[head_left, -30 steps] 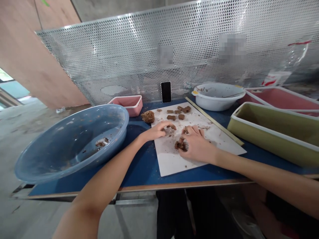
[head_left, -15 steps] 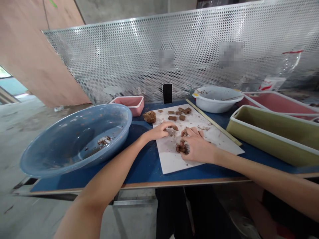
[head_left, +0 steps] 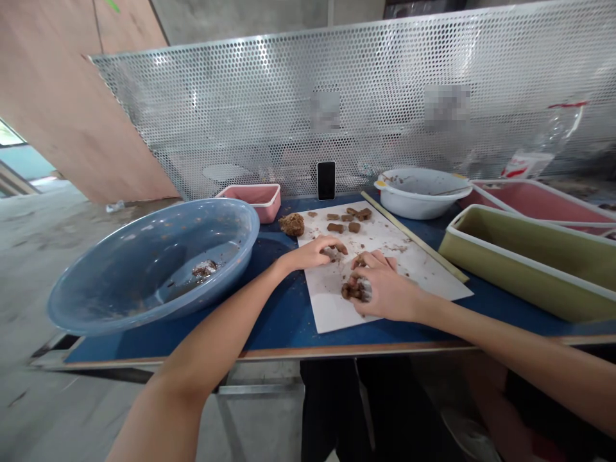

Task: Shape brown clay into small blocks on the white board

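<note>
A person's two bare hands were over a white board point(head_left: 332, 316) that lay on a blue worktop point(head_left: 276, 321). The right hand point(head_left: 385, 292) had its fingers curled around a dark brown, clay-like lump point(head_left: 352, 291) in the near half of the board, the thumb on the near side and the other fingers arched over the far side, nearly closed on it. The hand hid part of the lump, and whether it rested on the board or was slightly raised could not be told.

The left hand point(head_left: 308, 255) made a loose arch at the board's left side, fingers well parted from the thumb, with no plain hold of anything; brown at the fingertips might have been smears or a small bit of material.

The lump looked moist, soft and light enough for one hand, likely to dent under a hard pinch. Its thick middle seemed the surest hold, with the fingers spread rather than pinching an end.

Farther back on the board lay several short brown pieces point(head_left: 335, 227), smoother and apparently firmer. A rough ball point(head_left: 291, 224) sat at the board's left edge, near the far corner; it looked crumbly, probably better cupped from beneath than squeezed.
</note>
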`<state>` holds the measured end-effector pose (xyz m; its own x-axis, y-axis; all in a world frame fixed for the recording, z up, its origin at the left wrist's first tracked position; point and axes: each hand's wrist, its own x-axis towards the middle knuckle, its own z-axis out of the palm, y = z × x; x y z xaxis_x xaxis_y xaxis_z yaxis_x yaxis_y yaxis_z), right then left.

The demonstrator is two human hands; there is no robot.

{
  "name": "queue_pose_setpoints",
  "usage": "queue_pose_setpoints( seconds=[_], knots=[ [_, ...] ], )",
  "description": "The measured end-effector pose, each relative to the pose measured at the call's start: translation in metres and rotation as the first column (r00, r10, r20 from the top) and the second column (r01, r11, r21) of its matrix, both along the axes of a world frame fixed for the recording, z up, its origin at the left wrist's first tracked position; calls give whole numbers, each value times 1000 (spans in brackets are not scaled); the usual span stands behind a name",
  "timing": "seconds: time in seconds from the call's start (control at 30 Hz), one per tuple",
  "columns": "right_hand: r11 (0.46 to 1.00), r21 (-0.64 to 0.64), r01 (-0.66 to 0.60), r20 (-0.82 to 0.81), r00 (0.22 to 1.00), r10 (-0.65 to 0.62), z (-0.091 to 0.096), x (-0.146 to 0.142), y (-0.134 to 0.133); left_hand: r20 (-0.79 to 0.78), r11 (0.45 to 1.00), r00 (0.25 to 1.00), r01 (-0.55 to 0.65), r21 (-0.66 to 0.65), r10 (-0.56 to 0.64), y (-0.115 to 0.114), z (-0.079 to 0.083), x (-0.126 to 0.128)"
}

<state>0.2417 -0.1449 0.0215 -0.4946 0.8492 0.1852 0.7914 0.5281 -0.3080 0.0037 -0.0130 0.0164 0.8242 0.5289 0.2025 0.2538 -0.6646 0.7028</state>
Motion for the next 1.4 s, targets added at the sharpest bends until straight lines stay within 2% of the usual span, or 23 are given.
queue_pose_setpoints(
  seconds=[0.2, 0.33, 0.53, 0.63, 0.73, 0.8, 1.0, 1.4],
  knots=[
    [977, 208, -54, -59, 996, 68, -7, 27, -15, -18, 999, 1000, -18, 32, 18, 3, -4, -1],
    [951, 307, -29, -72, 996, 54, -15, 43, -23, -17, 999, 1000, -10, 49, 11, 1, -2, 0],
    [951, 308, 18, -123, 992, 22, -25, 46, -18, -71, 994, 997, 40, 101, -33, -22, 14, 10],
    [947, 322, -12, -145, 987, 62, -25, 46, -14, -97, 994, 993, 74, 85, -66, -31, 22, 13],
    [950, 307, -58, -149, 983, 108, -24, 45, -14, -67, 996, 997, 36, 80, -30, -33, 26, 13],
    [957, 285, -62, -144, 984, 107, -24, 45, -15, -50, 997, 998, 29, 75, -26, -33, 28, 12],
    [958, 286, -31, -135, 988, 72, -26, 45, -16, -102, 987, 985, 146, 62, -139, -38, 31, 15],
    [956, 286, -59, -130, 986, 100, -27, 45, -15, -116, 988, 986, 129, 82, -119, -45, 31, 20]
  ],
)
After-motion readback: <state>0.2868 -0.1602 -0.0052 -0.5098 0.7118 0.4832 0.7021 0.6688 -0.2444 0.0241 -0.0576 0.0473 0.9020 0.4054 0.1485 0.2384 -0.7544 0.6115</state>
